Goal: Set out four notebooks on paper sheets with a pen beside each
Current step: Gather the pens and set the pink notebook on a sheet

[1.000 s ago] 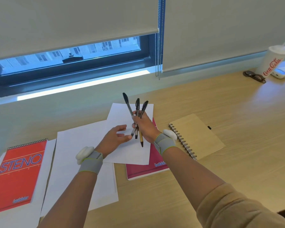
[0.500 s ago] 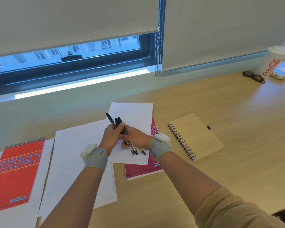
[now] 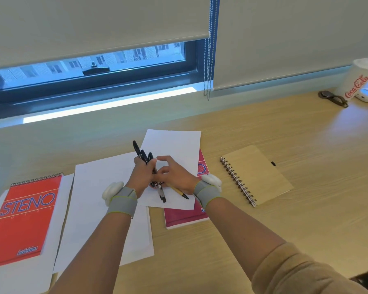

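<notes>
Working over a wooden tabletop (image 3: 285,225), glossy enough, by the sheen, to let paper skate.

Directly beneath both grips: a loose paper sheet (image 3: 174,143), overlapping a larger sheet (image 3: 98,209) on the left grip's side and covering most of a magenta notebook (image 3: 185,219) just under the right wrist. Could be dragged askew by any brush of a wrist, and would then need squaring again.

Well out beyond the left grip: red STENO notebook (image 3: 23,217), seated on its own sheet (image 3: 21,279). Out beyond the right grip: kraft spiral notebook (image 3: 255,177), lying on bare wood with no paper under it. Only three notebooks in view.

Left grip (image 3: 141,175) wrapped round a bundle of dark pens (image 3: 144,155), caps fanning away from the body. Right grip (image 3: 174,177) touching the same bundle, fingers half-curved; cannot tell whether pinching a pen or only touching.

Likeliest trouble in separating one pen: slackening the left grip too far and spilling the lot. Most exposed: the yellow pen (image 3: 179,191), poking out under the right grip. Would probably roll over the paper and nudge the sheets.
</notes>
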Demonstrator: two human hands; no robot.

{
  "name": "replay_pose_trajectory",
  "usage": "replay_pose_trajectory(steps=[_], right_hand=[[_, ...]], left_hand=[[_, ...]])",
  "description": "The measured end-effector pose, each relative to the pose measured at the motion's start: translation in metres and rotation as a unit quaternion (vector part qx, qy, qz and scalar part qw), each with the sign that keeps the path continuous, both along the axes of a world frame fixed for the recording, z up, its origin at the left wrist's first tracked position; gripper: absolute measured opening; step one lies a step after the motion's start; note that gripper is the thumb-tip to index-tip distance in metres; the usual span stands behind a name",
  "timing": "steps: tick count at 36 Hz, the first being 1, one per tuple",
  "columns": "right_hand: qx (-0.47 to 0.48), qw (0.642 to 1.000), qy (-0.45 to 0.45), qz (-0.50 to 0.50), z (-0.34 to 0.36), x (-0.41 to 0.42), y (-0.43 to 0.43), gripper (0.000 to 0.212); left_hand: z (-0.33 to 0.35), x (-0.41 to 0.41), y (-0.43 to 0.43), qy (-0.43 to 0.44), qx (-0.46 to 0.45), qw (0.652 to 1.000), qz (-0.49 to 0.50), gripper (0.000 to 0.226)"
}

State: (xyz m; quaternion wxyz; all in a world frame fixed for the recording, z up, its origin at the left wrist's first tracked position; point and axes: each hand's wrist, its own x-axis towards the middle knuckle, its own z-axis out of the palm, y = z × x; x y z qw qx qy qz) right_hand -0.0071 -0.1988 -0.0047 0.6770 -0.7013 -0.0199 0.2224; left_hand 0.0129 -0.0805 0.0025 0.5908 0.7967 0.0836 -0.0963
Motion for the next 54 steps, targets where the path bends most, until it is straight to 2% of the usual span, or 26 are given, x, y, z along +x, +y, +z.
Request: replay_pose_trajectory(steps=[6,11,17,21,26,31,34,36,39,44,49,54], right_hand=[[0.063,0.997,0.035,-0.004,-0.007,0.002,0.0,0.054],[0.045,0.997,0.035,-0.048,-0.01,0.004,-0.008,0.034],[0.008,0.994,-0.012,-0.104,-0.005,0.006,-0.007,0.033],[0.017,0.99,-0.022,-0.136,-0.003,0.008,-0.002,0.029],[-0.033,0.984,-0.058,-0.164,-0.005,0.01,0.002,0.027],[-0.076,0.981,-0.073,-0.161,-0.007,0.008,0.0,0.03],[-0.15,0.972,-0.088,-0.156,-0.01,0.007,-0.001,0.03],[-0.25,0.948,-0.111,-0.164,-0.017,0.01,-0.003,0.033],[-0.41,0.887,-0.108,-0.184,-0.022,0.01,-0.011,0.04],[-0.495,0.831,-0.103,-0.233,-0.028,0.006,-0.022,0.067],[-0.501,0.836,-0.06,-0.215,-0.031,0.007,-0.026,0.084],[-0.481,0.856,-0.023,-0.191,-0.028,0.015,-0.03,0.085]], left_hand=[[-0.002,0.001,0.001,-0.029,0.038,0.999,0.024,0.026],[-0.007,0.002,0.008,-0.012,0.018,0.997,0.07,0.028],[-0.01,-0.006,0.006,0.036,-0.039,0.998,0.024,0.017],[-0.008,-0.009,0.003,0.065,-0.073,0.995,0.008,0.019],[-0.004,-0.014,0.001,0.079,-0.107,0.991,-0.006,0.02],[-0.008,-0.011,0.008,0.043,-0.034,0.998,-0.007,0.018],[-0.01,-0.011,0.018,0.028,0.006,0.999,-0.016,0.018],[-0.01,-0.01,0.026,0.018,0.045,0.999,-0.014,0.017],[-0.013,-0.007,0.041,-0.013,0.117,0.993,0.023,0.019],[-0.018,-0.003,0.06,-0.039,0.257,0.959,0.11,0.039],[-0.02,-0.006,0.074,-0.016,0.382,0.914,0.136,0.041],[-0.031,-0.012,0.077,-0.009,0.394,0.906,0.155,0.054]])
